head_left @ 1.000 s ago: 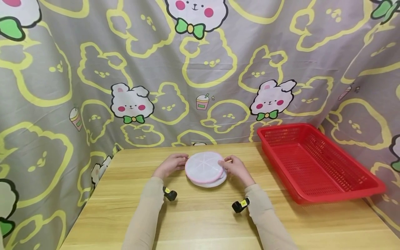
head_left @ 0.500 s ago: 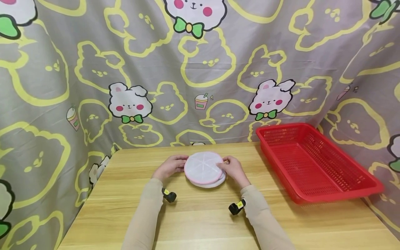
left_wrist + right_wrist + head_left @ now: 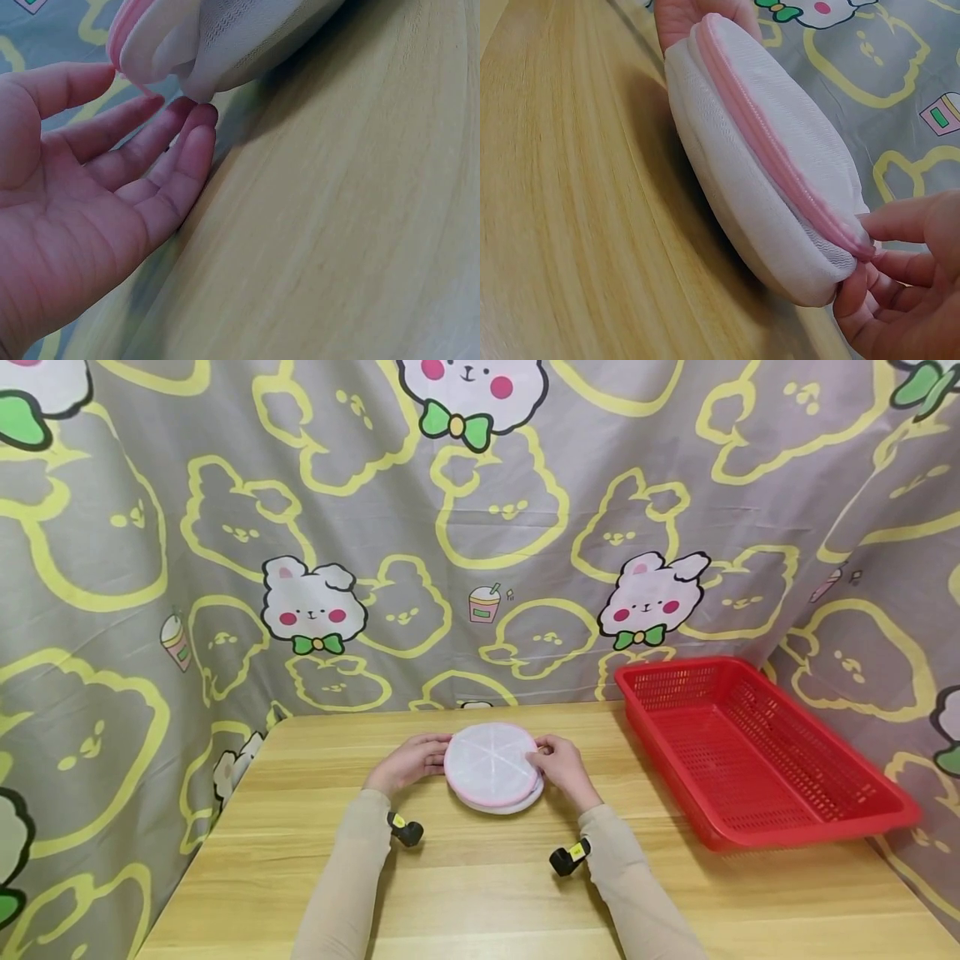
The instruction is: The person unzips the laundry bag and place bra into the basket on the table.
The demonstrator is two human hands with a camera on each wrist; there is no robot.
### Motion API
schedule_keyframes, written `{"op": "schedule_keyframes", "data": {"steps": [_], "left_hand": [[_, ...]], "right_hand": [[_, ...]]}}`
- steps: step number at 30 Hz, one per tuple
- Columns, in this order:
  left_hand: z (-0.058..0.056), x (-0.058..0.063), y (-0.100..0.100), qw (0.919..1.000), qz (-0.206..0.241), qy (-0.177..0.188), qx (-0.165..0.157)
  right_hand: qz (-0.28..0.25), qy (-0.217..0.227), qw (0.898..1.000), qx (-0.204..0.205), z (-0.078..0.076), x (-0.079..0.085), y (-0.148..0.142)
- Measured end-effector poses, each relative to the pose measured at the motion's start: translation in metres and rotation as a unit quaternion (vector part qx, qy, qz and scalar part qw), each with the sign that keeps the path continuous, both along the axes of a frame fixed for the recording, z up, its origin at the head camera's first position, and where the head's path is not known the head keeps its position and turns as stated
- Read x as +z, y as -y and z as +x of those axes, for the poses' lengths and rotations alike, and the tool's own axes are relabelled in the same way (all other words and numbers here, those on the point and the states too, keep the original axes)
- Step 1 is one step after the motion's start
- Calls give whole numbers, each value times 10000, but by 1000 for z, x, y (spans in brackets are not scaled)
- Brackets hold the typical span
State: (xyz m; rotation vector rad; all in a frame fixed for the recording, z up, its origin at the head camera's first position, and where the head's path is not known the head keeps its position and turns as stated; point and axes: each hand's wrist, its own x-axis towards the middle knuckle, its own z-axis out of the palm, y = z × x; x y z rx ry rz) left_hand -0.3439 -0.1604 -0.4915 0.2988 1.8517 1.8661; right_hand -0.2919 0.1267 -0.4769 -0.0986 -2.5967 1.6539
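A round white mesh laundry bag (image 3: 491, 764) with a pink zipper (image 3: 765, 146) lies flattish near the middle of the table. In the right wrist view the zipper runs along its rim and the soft white side bulges below. My right hand (image 3: 564, 768) pinches the rim at the zipper's end, thumb on top and fingers beneath. At the opposite edge, my left hand (image 3: 97, 165) has its fingers loosely bent, the tips touching or very near the bag's edge and underside. Whether anything is inside the bag cannot be seen.
A red perforated plastic basket (image 3: 765, 752) stands on the right of the wooden table (image 3: 465, 885). Behind and at both sides hangs a grey patterned curtain (image 3: 420, 527). Small black cameras are strapped to both wrists.
The bag's top panel has shifted slightly toward the front, hiding more of the white lower part. My right hand has changed position a little at the rim; the left hand stays nearly still.
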Motion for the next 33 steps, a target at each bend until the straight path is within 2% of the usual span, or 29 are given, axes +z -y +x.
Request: {"op": "schedule_keyframes", "data": {"steps": [5, 14, 20, 26, 33], "left_hand": [[-1, -2, -2, 9999, 126, 56, 61], [-1, -1, -4, 9998, -12, -68, 172], [-1, -3, -5, 9992, -82, -142, 360], [1, -3, -8, 9972, -248, -253, 656], [5, -3, -13, 9924, -303, -310, 1156]], "right_hand": [[-72, 15, 10000, 57, 1, 0, 0], [-210, 21, 9997, 98, 2, 3, 0], [-197, 68, 9997, 96, 2, 3, -1], [-331, 193, 9992, 74, 0, 1, -2], [-877, 307, 9957, -8, -1, -3, -2]]}}
